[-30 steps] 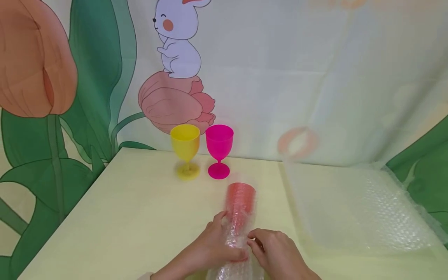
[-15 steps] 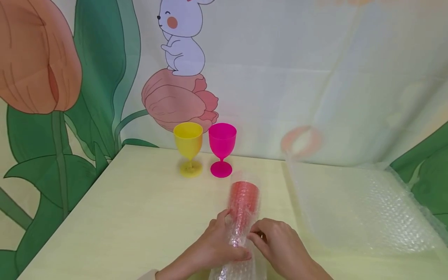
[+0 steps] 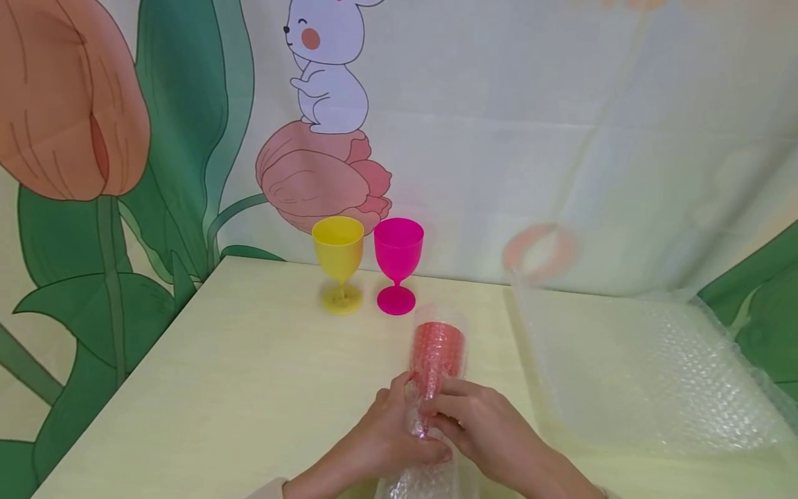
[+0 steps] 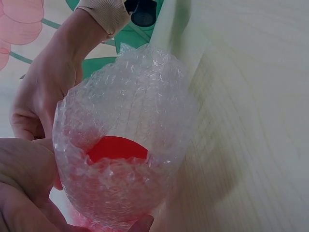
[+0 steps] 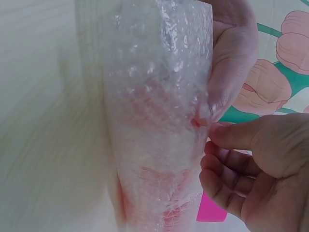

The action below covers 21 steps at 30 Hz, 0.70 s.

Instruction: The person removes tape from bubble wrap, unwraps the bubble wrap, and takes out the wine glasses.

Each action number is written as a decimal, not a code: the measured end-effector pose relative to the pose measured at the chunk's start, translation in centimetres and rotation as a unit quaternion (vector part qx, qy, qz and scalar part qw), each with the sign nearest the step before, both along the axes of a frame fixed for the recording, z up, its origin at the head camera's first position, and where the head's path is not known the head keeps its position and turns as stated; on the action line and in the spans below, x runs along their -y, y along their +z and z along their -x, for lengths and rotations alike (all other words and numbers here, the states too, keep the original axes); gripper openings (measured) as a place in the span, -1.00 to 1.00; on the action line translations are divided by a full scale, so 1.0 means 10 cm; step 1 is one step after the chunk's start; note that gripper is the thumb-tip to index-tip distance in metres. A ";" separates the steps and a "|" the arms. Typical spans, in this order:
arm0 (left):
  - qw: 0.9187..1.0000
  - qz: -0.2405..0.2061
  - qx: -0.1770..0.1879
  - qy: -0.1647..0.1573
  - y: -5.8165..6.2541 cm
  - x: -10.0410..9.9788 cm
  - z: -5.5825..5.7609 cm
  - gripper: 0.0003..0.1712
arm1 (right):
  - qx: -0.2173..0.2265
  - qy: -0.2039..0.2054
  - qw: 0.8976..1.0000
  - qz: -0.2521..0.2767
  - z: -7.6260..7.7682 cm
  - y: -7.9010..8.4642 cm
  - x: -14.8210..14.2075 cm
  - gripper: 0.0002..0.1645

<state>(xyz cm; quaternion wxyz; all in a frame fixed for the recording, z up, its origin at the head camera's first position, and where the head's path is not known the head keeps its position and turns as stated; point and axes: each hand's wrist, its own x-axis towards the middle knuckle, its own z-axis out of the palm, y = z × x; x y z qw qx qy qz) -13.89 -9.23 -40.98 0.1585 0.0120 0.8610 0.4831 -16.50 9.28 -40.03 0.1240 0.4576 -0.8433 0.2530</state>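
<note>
A red goblet (image 3: 439, 346), rolled in clear bubble wrap (image 3: 419, 481), lies lengthwise in front of me over the table. My left hand (image 3: 395, 433) grips the roll from the left, thumb across its near part. From the right, my right hand (image 3: 492, 426) pinches at the wrap's edge with thumb and fingertips, close to the left thumb. In the left wrist view the wrap (image 4: 145, 92) forms an open-ended tube, and the goblet's red round base (image 4: 118, 147) shows inside. The right wrist view shows the right hand's (image 5: 263, 164) other fingers curled beside the roll.
Behind the roll, a yellow goblet (image 3: 339, 249) and a magenta goblet (image 3: 398, 249) stand upright near the table's (image 3: 249, 374) back edge. A flat sheet of bubble wrap (image 3: 648, 374) covers the table's right side. A printed cloth (image 3: 474, 138) hangs behind.
My right hand has shifted forward and left, its fingers now lying over the wrapped goblet instead of at its right side. The left hand keeps its grip. The view has drifted slightly.
</note>
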 end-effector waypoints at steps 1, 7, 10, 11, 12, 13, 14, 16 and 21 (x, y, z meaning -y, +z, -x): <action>1.000 0.000 -0.002 0.000 0.00 0.00 0.00 0.32 | -0.005 0.003 1.000 -0.003 0.00 0.00 0.00 -0.77; 1.000 0.019 -0.015 0.003 -0.01 -0.01 0.00 0.33 | -0.040 0.015 0.999 -0.015 0.02 0.00 0.00 -0.76; 1.000 0.022 -0.018 0.003 -0.01 -0.01 -0.01 0.35 | -0.048 0.018 0.999 -0.016 0.02 -0.01 0.00 -0.77; 0.999 0.024 -0.021 0.003 -0.01 -0.01 -0.01 0.34 | -0.049 0.019 0.998 -0.017 0.02 -0.01 0.00 -0.77; 0.999 0.025 -0.024 0.002 -0.02 -0.01 -0.01 0.34 | -0.050 0.019 0.998 -0.018 0.02 -0.01 0.01 -0.78; 0.999 0.025 -0.026 0.001 -0.02 -0.01 -0.01 0.34 | -0.052 0.018 0.998 -0.019 0.02 -0.01 0.01 -0.78; 0.999 0.026 -0.028 0.000 -0.02 -0.01 -0.01 0.35 | -0.054 0.017 0.998 -0.021 0.02 -0.01 0.01 -0.78; 0.999 0.028 -0.032 -0.001 -0.01 -0.01 -0.01 0.34 | -0.059 0.014 0.998 -0.027 0.02 -0.01 0.01 -0.78; 0.999 0.024 -0.032 -0.002 -0.01 -0.01 0.00 0.33 | -0.052 0.008 0.997 -0.049 0.02 0.01 0.02 -0.78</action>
